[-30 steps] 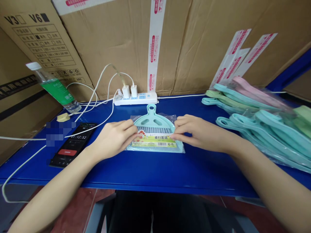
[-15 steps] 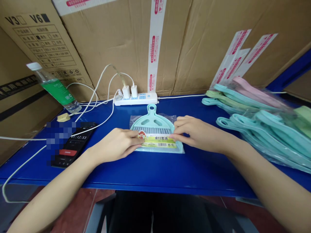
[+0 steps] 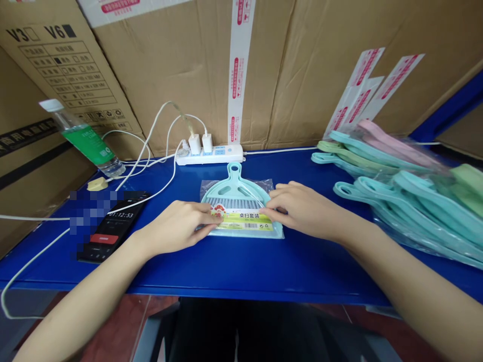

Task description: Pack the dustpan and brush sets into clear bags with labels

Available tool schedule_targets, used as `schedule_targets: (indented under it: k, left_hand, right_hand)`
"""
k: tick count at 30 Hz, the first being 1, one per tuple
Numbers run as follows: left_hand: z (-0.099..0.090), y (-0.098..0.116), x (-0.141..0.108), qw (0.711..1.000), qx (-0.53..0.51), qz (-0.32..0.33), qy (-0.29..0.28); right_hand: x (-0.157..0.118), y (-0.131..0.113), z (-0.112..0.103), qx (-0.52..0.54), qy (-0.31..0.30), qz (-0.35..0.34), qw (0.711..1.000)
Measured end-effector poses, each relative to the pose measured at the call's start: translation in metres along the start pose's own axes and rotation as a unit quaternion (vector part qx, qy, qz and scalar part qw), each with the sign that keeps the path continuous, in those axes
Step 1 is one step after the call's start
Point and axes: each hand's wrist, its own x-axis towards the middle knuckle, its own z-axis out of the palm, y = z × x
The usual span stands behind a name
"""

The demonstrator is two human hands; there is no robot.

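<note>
Behind the dustpan set [image 3: 234, 189] sits a power strip [image 3: 222, 154].

left hand [image 3: 183, 223]: bare | right hand [image 3: 296, 208]: bare | forearms [image 3: 98, 286]: bare | lap clothing [image 3: 211, 332]: black, thin pale strip mid-front

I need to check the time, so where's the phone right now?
In the head view, the phone lies on the blue table, left of the left hand, with a white cable crossing over it.

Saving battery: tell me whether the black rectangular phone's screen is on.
On: the black rectangular phone shows white digits and a red bar.
</note>
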Motion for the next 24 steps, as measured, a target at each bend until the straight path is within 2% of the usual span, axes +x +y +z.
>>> schedule_targets:
  k: [3,10,24]
  left_hand:
    - [-0.001,0.001,0.0,1.0,-0.004,-0.007,-0.005]
    - [-0.001,0.002,0.001,1.0,-0.003,-0.007,-0.006]
    - [-0.001,0.004,0.002,0.999,0.034,0.001,-0.017]
  right_hand:
    - [0.0,-0.003,0.002,-0.013,-0.011,0.025,1.0]
    - [0.001,-0.003,0.002,0.002,-0.015,0.038,0.999]
    - [0.001,0.008,0.003,0.138,0.005,0.055,0.989]
